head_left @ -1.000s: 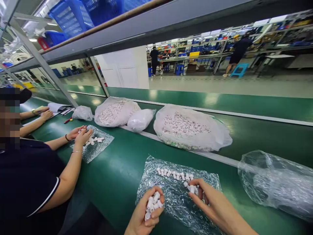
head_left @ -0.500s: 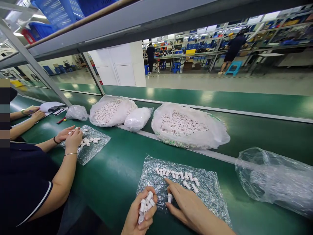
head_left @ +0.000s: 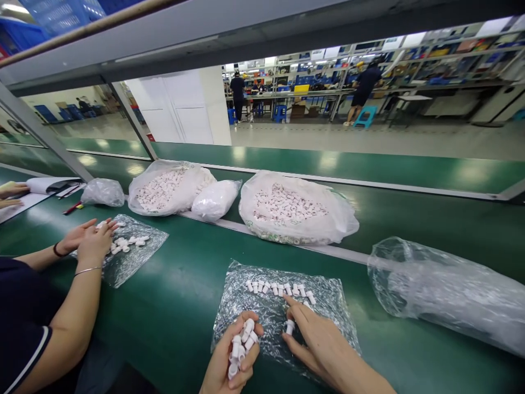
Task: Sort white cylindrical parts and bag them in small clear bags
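My left hand is curled around a pile of small white flanged plastic pieces, holding them in the palm. Between the thumb and fingers of my right hand is a single white plastic piece, held low over a clear plastic bag that lies flat on the green table. Several more of these pieces form an uneven row on the bag's far part. My right hand partly covers others closer in.
Beyond the bag stand an open bag of white pieces, a similar bag and a smaller white bag. Rolled clear plastic bags lie right. At left, a co-worker's hands handle white pieces over another flat bag.
The view has swung right, so the table things sit further left. My right hand has moved right over the bag with its piece, now partly covering the pieces closer in. My left hand keeps its pile.
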{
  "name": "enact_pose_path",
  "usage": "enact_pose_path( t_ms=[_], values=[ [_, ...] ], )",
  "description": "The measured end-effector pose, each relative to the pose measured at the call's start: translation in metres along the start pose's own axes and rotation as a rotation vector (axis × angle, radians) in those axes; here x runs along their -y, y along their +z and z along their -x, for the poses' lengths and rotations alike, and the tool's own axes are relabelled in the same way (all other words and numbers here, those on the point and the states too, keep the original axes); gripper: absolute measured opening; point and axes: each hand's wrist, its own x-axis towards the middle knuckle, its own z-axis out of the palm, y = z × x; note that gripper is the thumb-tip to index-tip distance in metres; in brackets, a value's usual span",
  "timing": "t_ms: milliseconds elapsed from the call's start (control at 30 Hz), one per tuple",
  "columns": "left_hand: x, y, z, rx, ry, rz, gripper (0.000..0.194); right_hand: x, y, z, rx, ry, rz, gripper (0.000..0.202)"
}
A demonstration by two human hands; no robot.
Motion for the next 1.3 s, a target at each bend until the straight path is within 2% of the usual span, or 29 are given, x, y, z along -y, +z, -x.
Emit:
enact_pose_path(
  t_ms=[267,467,700,867,1033,1300],
  values=[
    [0.011,0.009,-0.007,0.054,-0.054,-0.011,0.023,-0.009,0.002,0.023,-0.106,0.044,-0.043,0.032],
    [0.015,0.012,-0.009,0.018,-0.067,0.002,0.027,-0.015,-0.005,0.04,-0.112,0.104,-0.061,0.05],
    [0.019,0.012,-0.011,0.012,-0.074,0.029,0.03,-0.029,-0.019,0.046,-0.181,0.173,-0.037,0.044],
    [0.021,0.012,-0.01,0.017,-0.063,0.021,0.029,-0.033,-0.018,0.048,-0.186,0.153,-0.035,0.022],
    [0.023,0.014,-0.011,0.01,-0.058,-0.006,0.032,-0.028,-0.013,0.036,-0.141,0.083,-0.017,0.019],
    [0.023,0.024,-0.017,0.025,-0.052,-0.08,0.031,-0.021,-0.007,-0.013,-0.084,-0.055,0.101,0.02]
  ],
)
